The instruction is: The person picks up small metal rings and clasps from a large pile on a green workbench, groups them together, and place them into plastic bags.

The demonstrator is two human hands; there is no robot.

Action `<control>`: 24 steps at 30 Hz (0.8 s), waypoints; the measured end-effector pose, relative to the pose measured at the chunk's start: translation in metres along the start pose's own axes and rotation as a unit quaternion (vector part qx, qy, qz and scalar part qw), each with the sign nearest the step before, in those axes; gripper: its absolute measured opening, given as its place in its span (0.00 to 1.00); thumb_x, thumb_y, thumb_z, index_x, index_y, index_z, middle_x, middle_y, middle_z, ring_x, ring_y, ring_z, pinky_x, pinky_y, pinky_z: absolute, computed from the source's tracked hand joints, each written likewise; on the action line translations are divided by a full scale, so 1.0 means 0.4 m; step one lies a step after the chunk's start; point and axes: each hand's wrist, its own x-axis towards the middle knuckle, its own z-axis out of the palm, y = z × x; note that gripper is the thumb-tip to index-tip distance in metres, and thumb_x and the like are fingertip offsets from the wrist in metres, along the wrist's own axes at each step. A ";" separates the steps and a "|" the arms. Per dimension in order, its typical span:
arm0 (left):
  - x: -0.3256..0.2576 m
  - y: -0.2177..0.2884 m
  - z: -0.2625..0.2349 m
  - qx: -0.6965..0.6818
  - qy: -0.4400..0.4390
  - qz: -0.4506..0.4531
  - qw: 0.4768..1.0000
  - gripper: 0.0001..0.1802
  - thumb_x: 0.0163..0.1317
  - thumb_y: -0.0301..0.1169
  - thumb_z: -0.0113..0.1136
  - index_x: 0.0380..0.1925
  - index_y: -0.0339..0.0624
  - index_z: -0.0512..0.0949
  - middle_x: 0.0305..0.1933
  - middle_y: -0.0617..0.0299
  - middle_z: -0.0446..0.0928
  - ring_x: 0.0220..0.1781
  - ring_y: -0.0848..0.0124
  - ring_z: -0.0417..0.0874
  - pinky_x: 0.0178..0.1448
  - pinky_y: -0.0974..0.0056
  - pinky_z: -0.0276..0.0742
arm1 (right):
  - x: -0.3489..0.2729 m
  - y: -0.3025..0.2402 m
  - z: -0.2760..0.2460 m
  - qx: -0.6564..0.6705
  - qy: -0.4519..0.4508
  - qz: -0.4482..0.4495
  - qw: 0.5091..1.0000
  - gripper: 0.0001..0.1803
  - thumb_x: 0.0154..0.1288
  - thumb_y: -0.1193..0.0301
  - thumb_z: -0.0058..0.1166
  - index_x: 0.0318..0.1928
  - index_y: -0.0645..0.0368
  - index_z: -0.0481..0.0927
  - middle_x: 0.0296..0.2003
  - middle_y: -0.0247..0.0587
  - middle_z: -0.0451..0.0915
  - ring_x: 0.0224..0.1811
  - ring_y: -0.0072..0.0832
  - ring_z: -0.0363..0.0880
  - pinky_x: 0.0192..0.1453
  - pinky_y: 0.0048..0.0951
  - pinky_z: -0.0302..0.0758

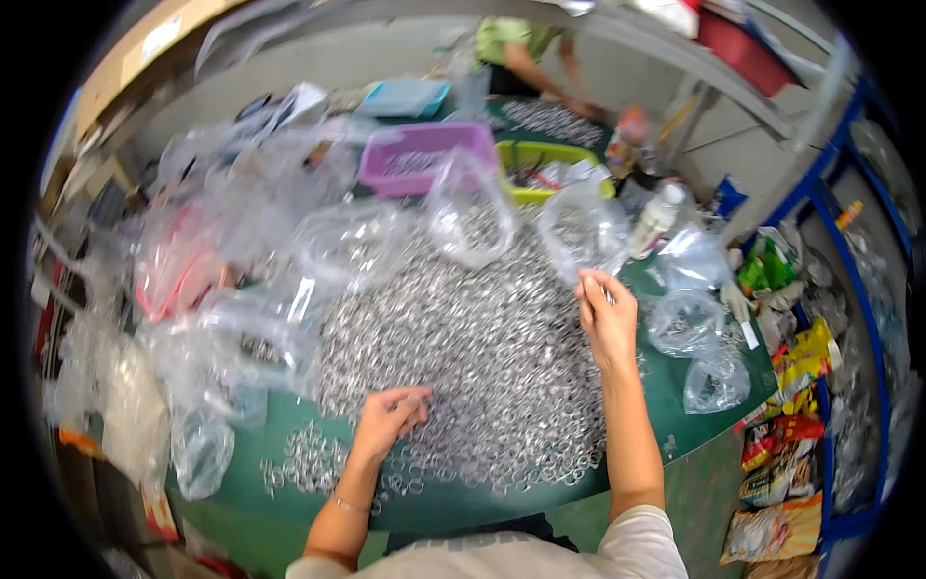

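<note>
A broad heap of small silvery metal rings [482,328] covers the middle of the green table [289,415]. My left hand [391,420] is over the heap's near left part, thumb and fingertips pinched together; what lies between them is too small and blurred to make out. Over the heap's right edge, my right hand [610,314] has its fingers drawn together at the near rim of a clear plastic bag [584,232]. Whether they grip the bag or a ring cannot be told. Another open clear bag [471,212] with rings inside stands left of it. A smaller ring pile [309,458] lies near the front edge.
A purple basin [371,164] and a yellow-green basin [521,154] stand beyond the heap. Clear bags [231,193] crowd the left side. A white bottle [656,222] and knotted bags [716,381] are on the right. Blue shelving [858,289] rises there. A co-worker [526,58] handles rings opposite.
</note>
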 end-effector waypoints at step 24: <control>-0.024 0.043 0.053 0.124 -0.133 0.076 0.980 0.26 0.50 0.19 0.49 0.53 0.35 0.69 0.27 0.65 0.80 0.23 0.82 0.71 0.28 0.75 0.70 | -0.347 0.186 0.137 0.126 -0.122 0.346 0.922 0.08 0.65 0.69 0.48 0.37 0.61 0.74 0.15 0.28 0.66 0.13 0.13 0.58 0.14 0.16 0.52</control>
